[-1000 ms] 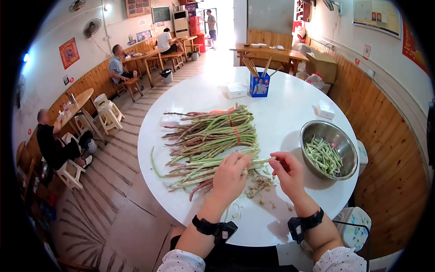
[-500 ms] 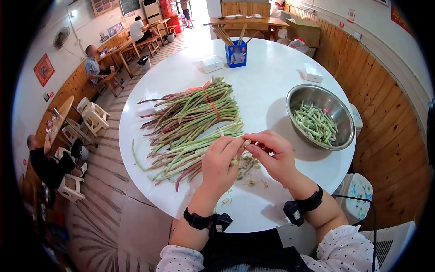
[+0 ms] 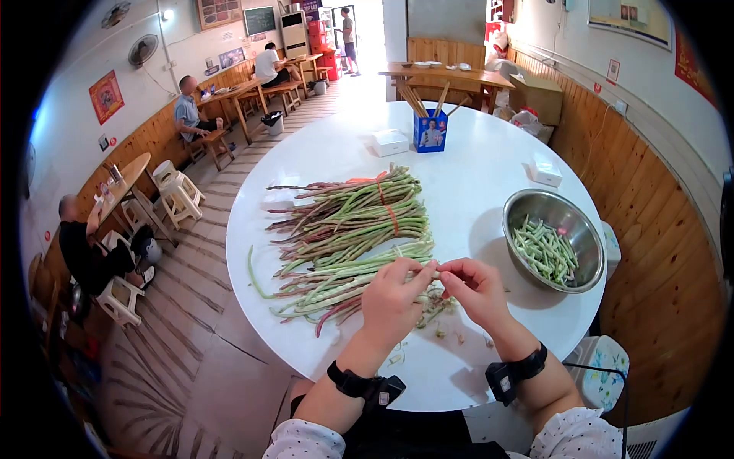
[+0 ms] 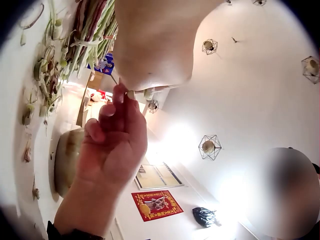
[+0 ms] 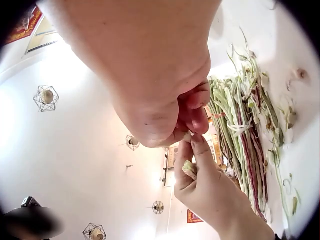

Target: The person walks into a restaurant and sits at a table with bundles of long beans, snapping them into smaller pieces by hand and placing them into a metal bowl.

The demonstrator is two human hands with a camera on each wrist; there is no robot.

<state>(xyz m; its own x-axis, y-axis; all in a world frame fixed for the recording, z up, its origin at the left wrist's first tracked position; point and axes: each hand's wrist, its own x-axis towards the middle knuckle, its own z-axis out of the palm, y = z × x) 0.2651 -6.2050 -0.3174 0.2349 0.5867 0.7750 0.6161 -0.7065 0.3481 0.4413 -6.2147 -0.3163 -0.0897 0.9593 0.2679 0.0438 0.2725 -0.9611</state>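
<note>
Over the round table's front, my left hand (image 3: 391, 300) pinches a pale green long bean (image 5: 190, 169), its end showing between thumb and curled fingers. My right hand (image 3: 478, 291) meets it fingertip to fingertip and pinches the bean's tip, mostly hidden by the fingers. Beyond and left of the hands lie bundles of green and purplish long beans (image 3: 344, 203), one bound with an orange tie (image 3: 388, 200). Small bean trimmings (image 3: 440, 315) are scattered beneath the hands. At right, a steel bowl (image 3: 590, 249) holds short bean pieces (image 3: 544, 251).
A blue chopstick box (image 3: 430, 131) stands at the table's far side, with a white tissue box (image 3: 390, 142) beside it. Another small white box (image 3: 545, 170) is behind the bowl. A flowered stool (image 3: 600, 375) stands at right; seated people and side tables line the left wall.
The hands were slightly apart a second ago; now their fingertips meet at the bean's end. The head view dipped half a second ago and has come back up.
</note>
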